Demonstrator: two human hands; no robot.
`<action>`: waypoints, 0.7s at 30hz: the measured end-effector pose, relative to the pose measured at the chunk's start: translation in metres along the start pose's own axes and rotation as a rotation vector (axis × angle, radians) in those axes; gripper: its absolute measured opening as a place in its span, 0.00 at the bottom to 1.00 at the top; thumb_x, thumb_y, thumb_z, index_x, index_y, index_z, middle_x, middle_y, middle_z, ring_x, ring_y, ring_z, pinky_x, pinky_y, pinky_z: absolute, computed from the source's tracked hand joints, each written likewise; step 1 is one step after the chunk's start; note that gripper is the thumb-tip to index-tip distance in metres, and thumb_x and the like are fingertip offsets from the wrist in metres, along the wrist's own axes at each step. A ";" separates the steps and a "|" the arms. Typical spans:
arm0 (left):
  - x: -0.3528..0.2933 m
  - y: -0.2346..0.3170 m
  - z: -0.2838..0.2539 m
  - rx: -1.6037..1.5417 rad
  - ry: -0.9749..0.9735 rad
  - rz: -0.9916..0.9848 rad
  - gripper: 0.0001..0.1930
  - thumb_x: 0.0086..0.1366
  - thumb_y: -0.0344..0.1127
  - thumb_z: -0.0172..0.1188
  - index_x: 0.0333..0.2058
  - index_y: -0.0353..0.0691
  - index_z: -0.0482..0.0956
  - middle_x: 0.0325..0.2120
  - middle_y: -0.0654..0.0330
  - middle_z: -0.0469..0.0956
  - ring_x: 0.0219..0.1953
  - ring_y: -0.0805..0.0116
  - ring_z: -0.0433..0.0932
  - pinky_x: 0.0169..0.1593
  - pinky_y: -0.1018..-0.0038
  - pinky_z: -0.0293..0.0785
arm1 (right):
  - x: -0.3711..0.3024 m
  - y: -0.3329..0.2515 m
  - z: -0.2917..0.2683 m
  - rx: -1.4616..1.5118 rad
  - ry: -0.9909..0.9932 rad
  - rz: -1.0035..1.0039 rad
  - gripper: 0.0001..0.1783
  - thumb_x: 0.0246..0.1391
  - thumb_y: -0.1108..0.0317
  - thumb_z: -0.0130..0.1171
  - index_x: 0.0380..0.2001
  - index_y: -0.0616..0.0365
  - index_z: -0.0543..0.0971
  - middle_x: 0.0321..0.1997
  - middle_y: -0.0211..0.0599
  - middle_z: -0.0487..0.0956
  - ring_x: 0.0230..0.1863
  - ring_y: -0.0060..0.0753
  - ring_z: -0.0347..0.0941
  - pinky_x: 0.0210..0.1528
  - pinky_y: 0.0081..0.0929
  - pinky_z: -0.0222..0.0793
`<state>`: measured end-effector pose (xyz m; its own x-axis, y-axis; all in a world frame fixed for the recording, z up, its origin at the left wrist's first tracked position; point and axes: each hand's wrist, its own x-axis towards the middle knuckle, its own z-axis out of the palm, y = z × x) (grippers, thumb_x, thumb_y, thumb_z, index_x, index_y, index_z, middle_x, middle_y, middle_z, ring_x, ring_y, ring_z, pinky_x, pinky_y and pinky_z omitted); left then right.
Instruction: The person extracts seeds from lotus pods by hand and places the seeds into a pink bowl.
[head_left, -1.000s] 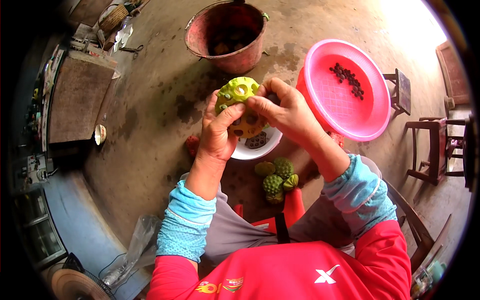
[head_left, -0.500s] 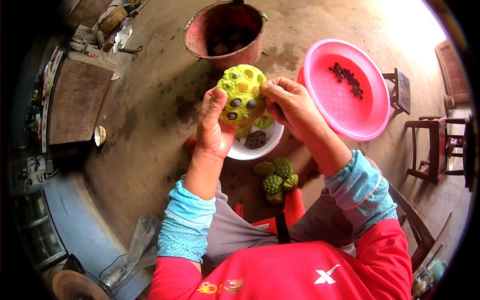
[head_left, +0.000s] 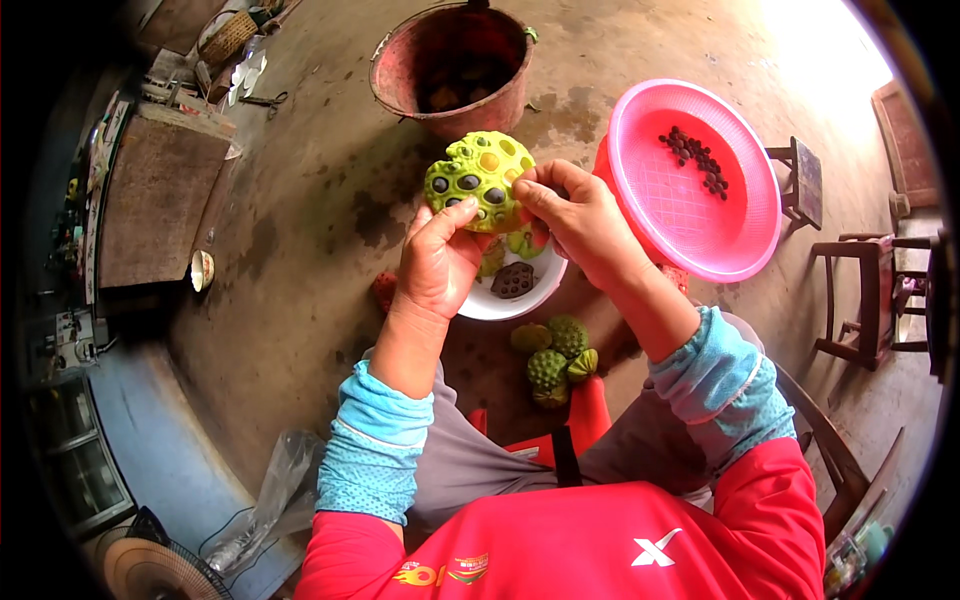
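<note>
The left hand [head_left: 438, 262] is clamped on a yellow-green lotus pod [head_left: 480, 180], its thumb on the pitted face near the lower edge. The thumb and forefinger of the right hand [head_left: 585, 222] are closed on the pod's right edge; whether they also pinch a seed cannot be told. Dark seeds [head_left: 468, 182] sit in several of the pits, and others are hollow.

The pod is held up over the far edge of a white basin [head_left: 545, 298]. Inside that basin, a brown pod [head_left: 513, 281] lies toward the near edge, with yellow-green pieces [head_left: 524, 240] behind it. Beyond stands a worn red bucket [head_left: 480, 120], dark pieces [head_left: 460, 95] at its bottom, too shadowed to identify.

To the right is a pink basin [head_left: 690, 235] with a loose cluster of dark round seeds [head_left: 695, 160] toward its far edge. Green pods [head_left: 547, 368] are heaped on the floor [head_left: 300, 350], near the white basin's near edge.
</note>
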<state>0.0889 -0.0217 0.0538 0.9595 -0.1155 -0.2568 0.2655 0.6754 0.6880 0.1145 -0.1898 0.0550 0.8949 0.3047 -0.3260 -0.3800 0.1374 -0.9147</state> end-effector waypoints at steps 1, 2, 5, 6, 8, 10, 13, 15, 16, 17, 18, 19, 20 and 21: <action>0.001 -0.002 -0.001 0.032 0.035 0.016 0.21 0.62 0.26 0.55 0.55 0.38 0.67 0.48 0.56 0.74 0.49 0.63 0.75 0.56 0.63 0.71 | 0.002 0.005 0.000 -0.037 0.016 -0.108 0.12 0.56 0.64 0.62 0.36 0.61 0.74 0.26 0.30 0.77 0.23 0.17 0.71 0.23 0.18 0.66; 0.001 -0.004 -0.002 0.064 0.070 0.031 0.21 0.62 0.26 0.56 0.54 0.38 0.67 0.47 0.56 0.74 0.49 0.64 0.75 0.55 0.64 0.72 | 0.003 0.010 0.001 -0.038 0.019 -0.109 0.12 0.56 0.64 0.62 0.36 0.61 0.74 0.26 0.30 0.77 0.23 0.17 0.71 0.23 0.18 0.66; 0.000 -0.007 -0.006 0.131 0.084 0.057 0.19 0.62 0.25 0.55 0.52 0.38 0.69 0.46 0.59 0.75 0.47 0.67 0.76 0.53 0.67 0.73 | 0.007 0.023 0.005 -0.294 0.070 -0.307 0.18 0.51 0.62 0.67 0.34 0.63 0.73 0.27 0.43 0.78 0.27 0.31 0.76 0.30 0.30 0.72; -0.001 -0.007 -0.006 0.132 0.084 0.057 0.19 0.62 0.25 0.55 0.52 0.38 0.69 0.46 0.59 0.75 0.47 0.67 0.76 0.53 0.67 0.73 | 0.006 0.024 0.005 -0.293 0.070 -0.308 0.18 0.51 0.62 0.67 0.34 0.63 0.73 0.27 0.43 0.78 0.27 0.31 0.76 0.30 0.30 0.72; -0.002 -0.009 -0.007 0.198 0.071 0.077 0.17 0.62 0.24 0.56 0.51 0.38 0.70 0.44 0.60 0.76 0.46 0.69 0.76 0.52 0.70 0.74 | 0.001 0.017 0.007 -0.456 0.135 -0.336 0.20 0.49 0.60 0.69 0.34 0.62 0.73 0.27 0.46 0.78 0.30 0.35 0.77 0.33 0.32 0.73; -0.005 -0.004 -0.004 0.210 0.037 0.092 0.16 0.63 0.24 0.56 0.50 0.39 0.71 0.44 0.61 0.76 0.45 0.69 0.76 0.52 0.71 0.74 | -0.002 0.009 0.007 -0.481 0.114 -0.312 0.21 0.49 0.59 0.70 0.34 0.63 0.73 0.27 0.47 0.78 0.29 0.36 0.77 0.32 0.32 0.73; -0.009 0.000 -0.004 0.211 -0.014 0.105 0.16 0.63 0.24 0.56 0.50 0.40 0.71 0.44 0.61 0.76 0.46 0.70 0.76 0.53 0.71 0.73 | -0.004 0.007 0.005 -0.459 0.070 -0.301 0.21 0.49 0.58 0.69 0.34 0.63 0.73 0.25 0.44 0.78 0.26 0.34 0.77 0.29 0.31 0.72; -0.011 0.000 -0.004 0.198 -0.034 0.100 0.16 0.63 0.24 0.56 0.50 0.40 0.71 0.44 0.61 0.76 0.46 0.69 0.76 0.53 0.70 0.73 | -0.005 0.005 0.000 -0.415 0.048 -0.314 0.21 0.49 0.58 0.69 0.34 0.63 0.73 0.24 0.42 0.78 0.24 0.31 0.76 0.26 0.30 0.71; -0.011 0.000 -0.004 0.183 -0.043 0.107 0.16 0.63 0.25 0.57 0.50 0.40 0.71 0.45 0.60 0.76 0.47 0.69 0.76 0.54 0.69 0.73 | -0.004 0.002 -0.004 -0.268 -0.049 -0.215 0.20 0.51 0.57 0.68 0.34 0.62 0.73 0.23 0.37 0.78 0.22 0.26 0.74 0.23 0.26 0.68; -0.011 0.000 -0.003 0.168 -0.051 0.114 0.16 0.63 0.25 0.57 0.50 0.41 0.70 0.46 0.60 0.75 0.48 0.68 0.75 0.54 0.68 0.73 | -0.002 0.000 -0.006 -0.119 -0.147 -0.116 0.18 0.53 0.57 0.67 0.35 0.60 0.74 0.22 0.33 0.77 0.20 0.22 0.72 0.19 0.22 0.65; -0.010 0.001 -0.004 0.171 -0.051 0.113 0.16 0.63 0.25 0.57 0.50 0.41 0.70 0.46 0.60 0.75 0.48 0.68 0.75 0.54 0.68 0.73 | 0.000 0.000 -0.007 -0.117 -0.146 -0.117 0.18 0.53 0.57 0.67 0.35 0.60 0.74 0.22 0.33 0.77 0.20 0.22 0.72 0.19 0.22 0.65; -0.009 0.002 -0.006 0.134 -0.020 0.105 0.16 0.63 0.26 0.57 0.50 0.41 0.70 0.46 0.60 0.75 0.48 0.67 0.75 0.54 0.67 0.72 | 0.001 -0.001 -0.008 0.050 -0.158 -0.008 0.16 0.54 0.57 0.64 0.35 0.58 0.74 0.22 0.30 0.76 0.19 0.18 0.70 0.17 0.19 0.61; -0.007 0.003 -0.006 0.098 0.012 0.097 0.16 0.63 0.26 0.57 0.50 0.42 0.69 0.47 0.60 0.74 0.49 0.66 0.75 0.55 0.66 0.72 | 0.002 -0.002 -0.009 0.217 -0.170 0.101 0.14 0.56 0.57 0.62 0.35 0.56 0.75 0.22 0.27 0.75 0.19 0.15 0.68 0.16 0.15 0.58; -0.005 0.005 -0.004 0.090 0.065 0.092 0.17 0.62 0.27 0.58 0.49 0.41 0.68 0.46 0.60 0.74 0.48 0.66 0.75 0.54 0.67 0.72 | 0.003 -0.004 -0.009 0.337 -0.158 0.123 0.10 0.58 0.59 0.57 0.35 0.53 0.75 0.24 0.28 0.76 0.19 0.16 0.67 0.14 0.13 0.54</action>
<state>0.0853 -0.0147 0.0558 0.9728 -0.0069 -0.2313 0.1870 0.6126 0.7679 0.1205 -0.1982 0.0555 0.8008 0.4759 -0.3637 -0.5615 0.3848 -0.7326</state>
